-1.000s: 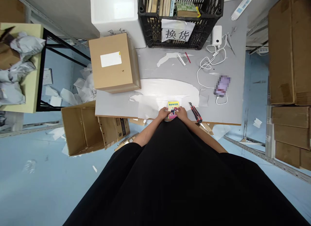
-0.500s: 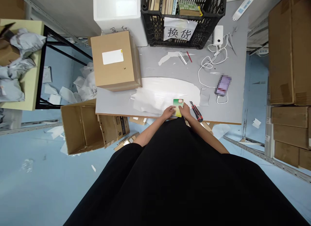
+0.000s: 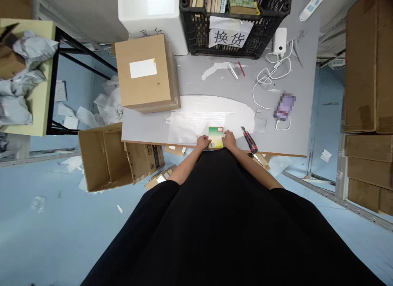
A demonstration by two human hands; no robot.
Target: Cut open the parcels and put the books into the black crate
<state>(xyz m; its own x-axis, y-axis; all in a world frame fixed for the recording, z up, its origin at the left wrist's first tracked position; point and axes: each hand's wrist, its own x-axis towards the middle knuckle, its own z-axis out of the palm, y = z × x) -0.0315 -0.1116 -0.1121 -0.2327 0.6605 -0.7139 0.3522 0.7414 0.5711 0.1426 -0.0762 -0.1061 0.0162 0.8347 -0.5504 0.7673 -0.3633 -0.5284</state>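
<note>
As the left hand (image 3: 203, 142) and right hand (image 3: 229, 139) close on opposite side edges of a small glossy paperback booklet (image 3: 215, 137), its green-and-yellow barcoded cover faces up, though from this overhead view the firmness of the grip is hard to judge. The booklet sits between the hands, near the straight front edge of a smooth grey tabletop (image 3: 294, 134), at the lower edge of a thin, sheeny white plastic film (image 3: 199, 122). Just beside the right hand lies a red-and-black utility knife (image 3: 249, 139), set at an angle. Beyond the left hand stands a squared cardboard carton (image 3: 144, 73). Farther ahead sits a black lattice-sided plastic crate (image 3: 233, 28) packed with books; the film's curved edge stops well short of it. Toward the right, a looped white cable (image 3: 270, 77) trails from a white power bank (image 3: 280, 40) near a pixelated purple object (image 3: 285, 107), too blurred to name.
</note>
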